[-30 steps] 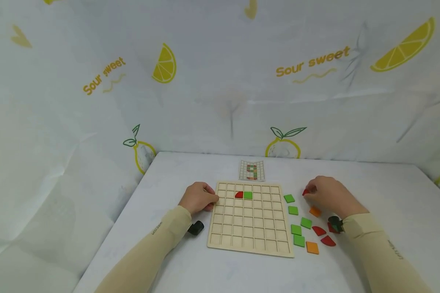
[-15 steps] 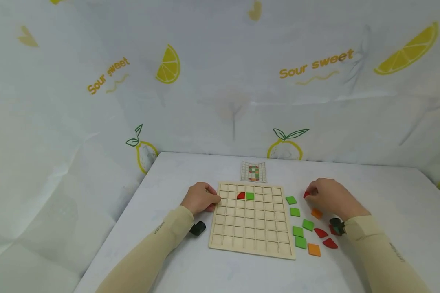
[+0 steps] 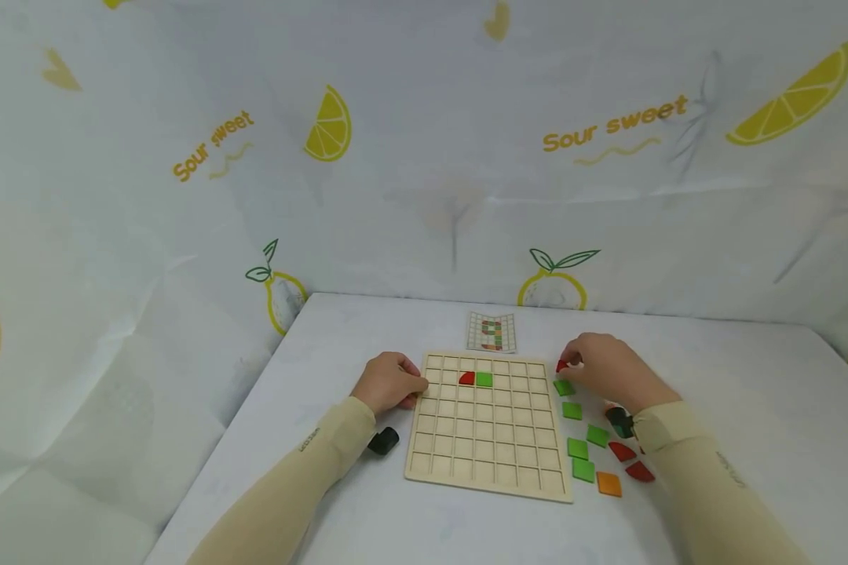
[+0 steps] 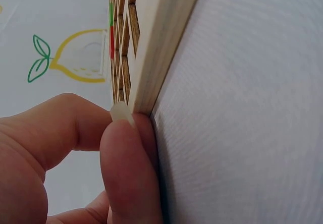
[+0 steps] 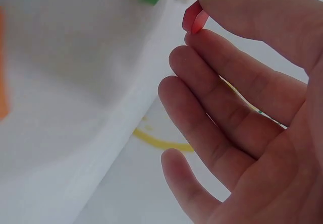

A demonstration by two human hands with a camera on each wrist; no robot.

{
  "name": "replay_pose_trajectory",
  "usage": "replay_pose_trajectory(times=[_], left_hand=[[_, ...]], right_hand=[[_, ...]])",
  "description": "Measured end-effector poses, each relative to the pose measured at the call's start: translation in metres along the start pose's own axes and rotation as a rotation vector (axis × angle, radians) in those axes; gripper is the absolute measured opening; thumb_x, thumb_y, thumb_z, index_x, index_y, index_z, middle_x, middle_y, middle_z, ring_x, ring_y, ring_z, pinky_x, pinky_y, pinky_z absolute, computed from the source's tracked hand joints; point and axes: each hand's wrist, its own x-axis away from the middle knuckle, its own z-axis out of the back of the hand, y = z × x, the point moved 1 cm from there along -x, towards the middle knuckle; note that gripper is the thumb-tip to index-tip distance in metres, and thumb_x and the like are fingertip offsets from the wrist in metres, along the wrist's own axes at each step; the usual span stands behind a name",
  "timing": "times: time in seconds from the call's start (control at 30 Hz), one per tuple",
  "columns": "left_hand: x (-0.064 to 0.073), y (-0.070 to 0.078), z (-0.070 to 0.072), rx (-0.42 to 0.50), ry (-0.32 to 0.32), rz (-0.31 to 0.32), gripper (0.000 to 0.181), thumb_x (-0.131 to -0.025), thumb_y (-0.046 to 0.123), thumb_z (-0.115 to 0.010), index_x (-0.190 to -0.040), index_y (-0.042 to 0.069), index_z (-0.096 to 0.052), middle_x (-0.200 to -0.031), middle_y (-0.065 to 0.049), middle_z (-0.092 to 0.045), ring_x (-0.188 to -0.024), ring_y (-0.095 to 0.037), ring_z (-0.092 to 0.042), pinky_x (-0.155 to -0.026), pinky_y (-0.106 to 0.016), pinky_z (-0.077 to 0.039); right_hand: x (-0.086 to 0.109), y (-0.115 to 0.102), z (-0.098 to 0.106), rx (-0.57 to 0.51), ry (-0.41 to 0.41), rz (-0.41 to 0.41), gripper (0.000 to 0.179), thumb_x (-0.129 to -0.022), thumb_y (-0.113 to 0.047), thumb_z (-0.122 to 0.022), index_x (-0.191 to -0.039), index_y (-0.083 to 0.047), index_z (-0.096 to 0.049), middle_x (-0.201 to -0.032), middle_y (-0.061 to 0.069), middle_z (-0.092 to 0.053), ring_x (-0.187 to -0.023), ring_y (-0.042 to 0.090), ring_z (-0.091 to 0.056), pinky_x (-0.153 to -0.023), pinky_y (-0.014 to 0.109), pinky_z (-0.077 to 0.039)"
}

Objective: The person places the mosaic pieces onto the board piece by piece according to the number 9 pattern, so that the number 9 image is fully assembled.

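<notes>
A pale wooden grid board (image 3: 486, 429) lies flat on the table, with a red quarter-circle tile (image 3: 468, 379) and a green square tile (image 3: 484, 380) side by side in its upper cells. My left hand (image 3: 387, 383) grips the board's left edge, thumb (image 4: 128, 168) and forefinger meeting there in the left wrist view. Between the thumb and forefinger of my right hand (image 3: 613, 369) is another red quarter-circle tile (image 5: 194, 20); the other fingers are spread. That hand is just right of the board's upper right corner, close over a green square tile (image 3: 564, 388).
Right of the board lie several more green squares (image 3: 583, 470), red quarter-circles (image 3: 639, 472) and an orange square (image 3: 609, 484). A small printed pattern card (image 3: 491, 333) lies behind the board. Patterned white cloth (image 3: 424, 157) rises behind the table.
My right hand has moved left toward the board, carrying the red quarter-circle tile. The left hand stays at the board's edge, and the head view has shifted slightly.
</notes>
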Motion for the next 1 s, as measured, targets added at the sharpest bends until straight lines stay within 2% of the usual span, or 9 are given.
replay_pose_trajectory(times=[0.2,0.57,0.83,1.0], left_hand=[[-0.002,-0.001,-0.001,-0.007,0.002,0.006,0.018,-0.093,0.02,-0.081,-0.103,0.009,-0.071,-0.088,-0.005,-0.076,-0.063,-0.012,-0.07,-0.061,-0.024,-0.057],[-0.004,-0.003,0.0,-0.004,0.004,0.004,0.019,-0.092,0.021,-0.082,-0.102,0.01,-0.07,-0.088,-0.004,-0.076,-0.063,-0.011,-0.07,-0.062,-0.024,-0.056],[-0.005,-0.003,0.001,0.009,0.001,0.0,0.018,-0.092,0.019,-0.081,-0.101,0.01,-0.07,-0.087,-0.004,-0.076,-0.064,-0.012,-0.07,-0.062,-0.024,-0.056],[-0.004,-0.003,0.001,0.008,-0.002,-0.001,0.018,-0.092,0.019,-0.081,-0.101,0.01,-0.07,-0.087,-0.004,-0.076,-0.064,-0.012,-0.071,-0.063,-0.024,-0.056]], right_hand=[[-0.01,-0.025,-0.008,-0.011,-0.001,0.07,0.016,-0.096,-0.025,-0.082,-0.105,-0.011,-0.081,-0.105,0.006,-0.076,-0.096,0.024,-0.068,-0.089,0.05,-0.059],[-0.026,-0.062,-0.026,-0.009,-0.03,0.116,0.014,-0.097,-0.024,-0.082,-0.105,-0.013,-0.081,-0.106,0.003,-0.076,-0.097,0.021,-0.068,-0.093,0.047,-0.059],[-0.028,-0.072,-0.033,0.047,-0.003,0.196,0.006,-0.097,-0.023,-0.081,-0.098,-0.017,-0.082,-0.103,0.0,-0.076,-0.093,0.018,-0.07,-0.087,0.043,-0.06],[-0.03,-0.074,-0.036,0.057,0.002,0.21,0.005,-0.096,-0.018,-0.08,-0.099,-0.014,-0.082,-0.101,0.001,-0.076,-0.092,0.018,-0.069,-0.085,0.042,-0.06]])
